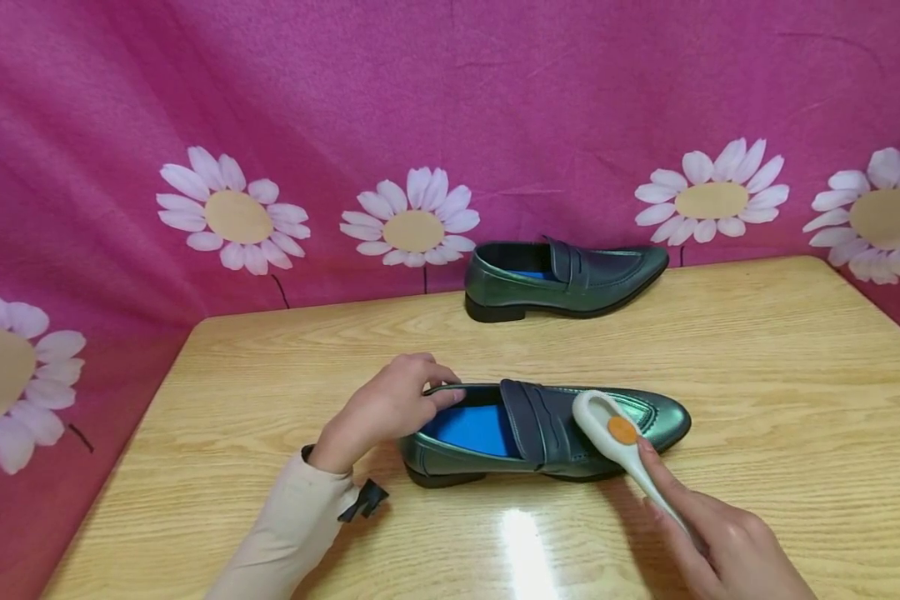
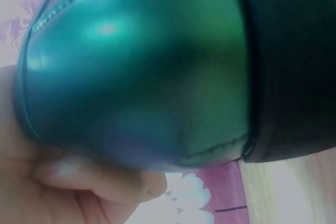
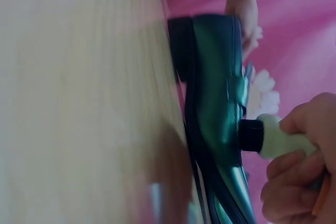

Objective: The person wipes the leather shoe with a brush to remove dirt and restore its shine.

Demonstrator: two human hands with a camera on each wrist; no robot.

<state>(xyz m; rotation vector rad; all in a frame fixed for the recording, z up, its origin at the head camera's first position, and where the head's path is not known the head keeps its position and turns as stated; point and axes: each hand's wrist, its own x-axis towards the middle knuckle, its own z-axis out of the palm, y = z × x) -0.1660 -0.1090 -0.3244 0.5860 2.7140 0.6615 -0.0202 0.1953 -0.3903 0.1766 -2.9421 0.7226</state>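
Observation:
A dark green, glossy loafer with a blue insole sits on the table, toe to the right. My left hand grips the rim of its opening near the heel, with the thumb over the edge. In the left wrist view the heel of the loafer fills most of the picture. My right hand holds a white-handled shoe brush with an orange button, a finger lying along the handle by it. The brush's black head meets the loafer's upper in front of the strap; its working face is hidden.
The matching loafer stands upright at the table's back edge, toe also right. Behind the wooden table hangs a pink cloth printed with white daisies. A black clip-like piece sticks out from my left sleeve.

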